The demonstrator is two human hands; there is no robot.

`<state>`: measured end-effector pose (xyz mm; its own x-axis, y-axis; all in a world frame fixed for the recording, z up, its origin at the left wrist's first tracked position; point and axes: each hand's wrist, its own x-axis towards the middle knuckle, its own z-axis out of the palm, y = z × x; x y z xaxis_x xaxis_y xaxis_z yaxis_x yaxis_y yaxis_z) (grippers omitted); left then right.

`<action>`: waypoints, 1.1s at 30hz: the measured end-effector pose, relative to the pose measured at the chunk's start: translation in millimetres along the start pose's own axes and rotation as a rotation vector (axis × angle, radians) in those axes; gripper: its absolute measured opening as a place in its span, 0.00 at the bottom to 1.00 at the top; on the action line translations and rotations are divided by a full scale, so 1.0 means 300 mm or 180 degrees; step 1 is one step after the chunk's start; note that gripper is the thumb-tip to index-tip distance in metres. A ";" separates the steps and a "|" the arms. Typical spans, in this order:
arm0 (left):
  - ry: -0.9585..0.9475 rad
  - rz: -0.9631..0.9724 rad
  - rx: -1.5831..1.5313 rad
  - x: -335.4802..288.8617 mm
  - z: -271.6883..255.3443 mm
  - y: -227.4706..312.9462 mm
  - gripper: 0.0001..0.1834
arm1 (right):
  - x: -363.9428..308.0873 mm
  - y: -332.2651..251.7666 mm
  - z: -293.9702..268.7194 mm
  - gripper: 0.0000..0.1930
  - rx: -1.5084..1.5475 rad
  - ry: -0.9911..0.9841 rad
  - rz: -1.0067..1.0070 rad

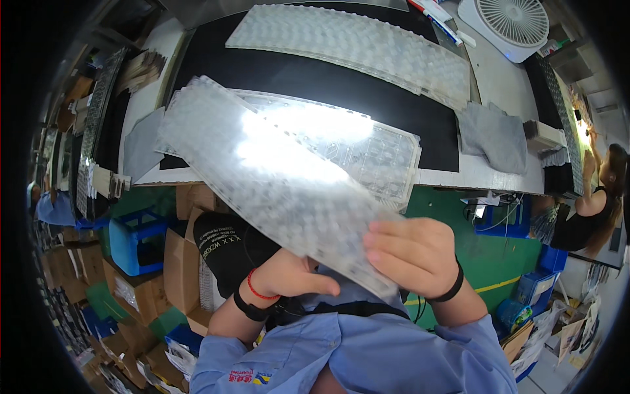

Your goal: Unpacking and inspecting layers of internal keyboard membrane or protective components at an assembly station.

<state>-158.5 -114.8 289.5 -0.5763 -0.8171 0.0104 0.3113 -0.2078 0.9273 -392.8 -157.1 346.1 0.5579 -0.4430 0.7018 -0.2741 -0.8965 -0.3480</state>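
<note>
A long stack of thin, translucent plastic sheets (282,177), covered in small bumps, lies slantwise from the table's left side to my body. My right hand (417,256) is closed on the near right end, its fingers over the top face. At the lower edge, my left hand (289,272) supports the stack; its thumb points right beside the edge and its other fingers are hidden underneath. Partly covered by the stack, a second clear bumpy sheet (387,157) rests on the black mat (203,56). Another long row of translucent sheets (348,46) lies farther back.
Grey cloths (495,134) (143,144) lie at both sides of the table. A white fan (512,26) and pens (436,20) are at the back right. Below stand a blue stool (134,243) and cardboard boxes (180,276). A person (594,197) works at the far right.
</note>
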 end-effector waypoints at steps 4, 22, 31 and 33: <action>0.0201 -0.0350 -0.0842 0.015 0.008 -0.030 0.40 | -0.014 -0.072 -0.049 0.08 0.1054 0.0439 0.0566; 0.2522 0.1400 -0.0369 0.036 -0.057 0.069 0.26 | -0.082 -0.015 0.010 0.21 0.1958 0.2200 0.3508; 0.3125 0.1389 0.0568 0.041 -0.067 0.053 0.21 | -0.077 0.049 0.069 0.12 -0.0290 0.1234 0.1740; 0.3022 0.1361 0.0658 0.039 -0.071 0.049 0.22 | -0.076 0.045 0.068 0.13 -0.0176 0.1239 0.1763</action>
<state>-144.6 -138.9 295.2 0.4047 -0.9041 0.1370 0.1626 0.2186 0.9622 -393.2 -159.3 312.7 0.0038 -0.7960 0.6053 -0.4835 -0.5313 -0.6957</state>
